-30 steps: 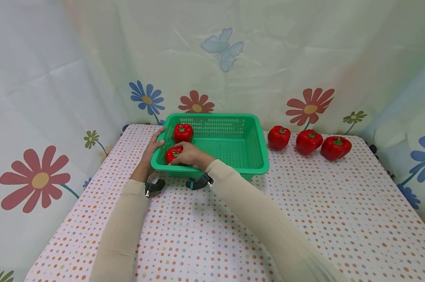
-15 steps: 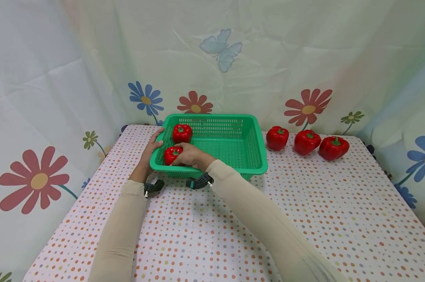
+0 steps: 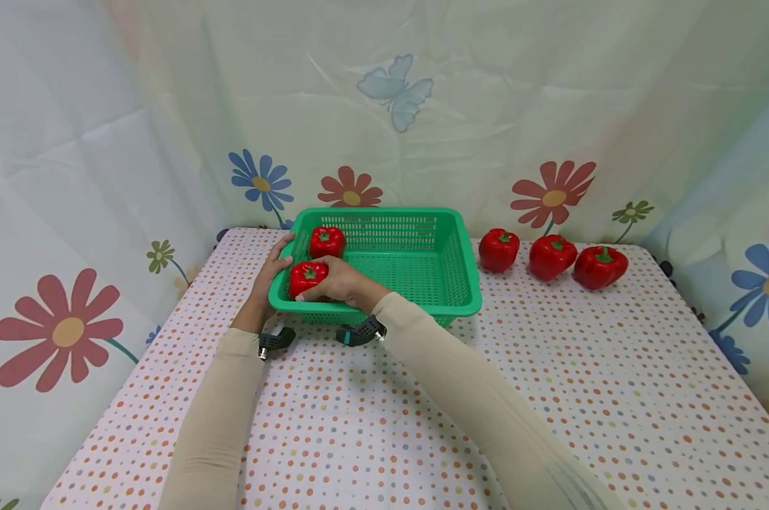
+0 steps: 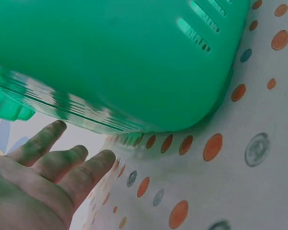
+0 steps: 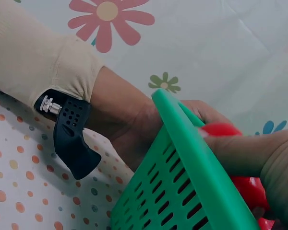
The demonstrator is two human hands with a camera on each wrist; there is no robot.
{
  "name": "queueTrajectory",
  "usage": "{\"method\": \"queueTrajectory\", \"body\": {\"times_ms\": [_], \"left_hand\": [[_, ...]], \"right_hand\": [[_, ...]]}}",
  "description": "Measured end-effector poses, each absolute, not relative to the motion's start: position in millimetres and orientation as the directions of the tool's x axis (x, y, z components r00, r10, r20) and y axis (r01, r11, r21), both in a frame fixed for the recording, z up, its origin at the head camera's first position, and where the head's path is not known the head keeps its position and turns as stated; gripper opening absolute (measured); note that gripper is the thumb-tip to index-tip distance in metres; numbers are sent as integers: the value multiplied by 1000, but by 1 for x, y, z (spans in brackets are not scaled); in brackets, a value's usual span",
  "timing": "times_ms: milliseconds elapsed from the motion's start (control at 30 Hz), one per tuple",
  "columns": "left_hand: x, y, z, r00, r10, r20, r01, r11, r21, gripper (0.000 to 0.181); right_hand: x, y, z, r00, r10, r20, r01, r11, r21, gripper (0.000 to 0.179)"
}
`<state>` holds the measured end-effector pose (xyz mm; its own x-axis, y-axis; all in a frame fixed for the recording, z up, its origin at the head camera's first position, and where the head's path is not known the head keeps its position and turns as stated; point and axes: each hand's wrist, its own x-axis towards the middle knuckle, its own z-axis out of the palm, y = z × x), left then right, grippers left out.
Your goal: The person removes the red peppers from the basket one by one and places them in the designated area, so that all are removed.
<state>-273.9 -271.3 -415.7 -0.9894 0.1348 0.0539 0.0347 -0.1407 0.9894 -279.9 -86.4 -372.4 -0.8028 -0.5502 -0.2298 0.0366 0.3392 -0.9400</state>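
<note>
A green plastic basket [image 3: 410,310] with slotted walls stands at the back of the table. Inside, near its front left corner, my right hand [image 3: 345,280] grips a red bell pepper [image 3: 305,276], thumb on the near side. A second bell pepper [image 3: 328,241] sits behind it in the back left corner. My left hand [image 3: 268,276] lies along the basket's left end, its thumb at the rim. Seen from the left wrist, the extended fingers [image 4: 86,175] stay outside the basket wall [image 4: 134,72]. In the right wrist view, the basket's rim partly covers the right hand.
Right of the basket, three more red bell peppers stand in a row: one nearest the basket [image 3: 499,251], a middle pepper [image 3: 551,258] and an outer pepper [image 3: 601,268]. A dotted cloth covers the table [image 3: 359,439]. A flowered curtain [image 3: 461,142] hangs close behind it.
The gripped bell pepper has shifted slightly left within the basket, and more of it shows past the right hand. The left hand keeps its place at the basket's end.
</note>
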Motion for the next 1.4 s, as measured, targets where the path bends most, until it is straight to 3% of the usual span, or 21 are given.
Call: {"method": "queueTrajectory", "body": {"times_ms": [233,433,600,967,1267,1400], "left_hand": [[-271,-269,-413,-992,119,43,29,-125,992,56],[-272,-269,-412,-992,118,48,34,-117,993,56],[-273,-271,-412,-991,121,49,36,-111,993,55],[-272,-271,-413,-993,113,23,9,-126,992,58],[-272,-271,-415,-992,122,45,27,-146,989,56],[-275,-272,-418,-991,114,66,46,-168,985,56]], "right_hand": [[-278,-85,-372,-772,-603,-202,-38,360,-932,76],[-280,-81,-368,-696,-681,-229,-20,337,-941,77],[-281,-80,-367,-686,-690,-233,-10,329,-944,78],[-277,-79,-368,-875,-482,-42,11,66,-998,77],[-271,-67,-367,-928,-346,138,-183,103,-978,71],[-266,-53,-364,-942,-291,165,-210,128,-969,69]]}}
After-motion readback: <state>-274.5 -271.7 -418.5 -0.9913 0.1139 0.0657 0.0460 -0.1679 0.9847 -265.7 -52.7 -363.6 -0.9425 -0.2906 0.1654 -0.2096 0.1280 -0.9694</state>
